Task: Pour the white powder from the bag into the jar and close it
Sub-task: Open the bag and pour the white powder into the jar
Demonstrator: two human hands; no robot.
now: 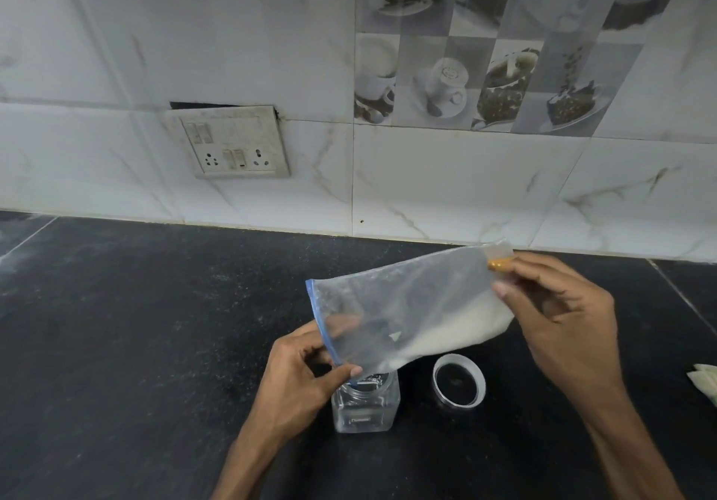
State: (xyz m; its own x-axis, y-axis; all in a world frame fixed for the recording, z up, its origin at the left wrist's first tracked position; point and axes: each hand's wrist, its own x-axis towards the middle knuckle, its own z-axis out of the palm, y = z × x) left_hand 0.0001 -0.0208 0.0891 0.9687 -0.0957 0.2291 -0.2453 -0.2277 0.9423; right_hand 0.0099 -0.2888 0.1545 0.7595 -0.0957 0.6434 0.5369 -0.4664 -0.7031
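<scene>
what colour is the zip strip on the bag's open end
Blue, along the bag's mouth edge; head view.

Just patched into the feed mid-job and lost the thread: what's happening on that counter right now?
A person is tipping a clear zip bag of white powder over an open jar on the dark counter. The left hand holds the bag's blue-edged mouth at the jar's opening; the right hand lifts the far end. The powder sits in the bag's lower fold. The lid lies beside the jar, so it isn't closed yet.
</scene>
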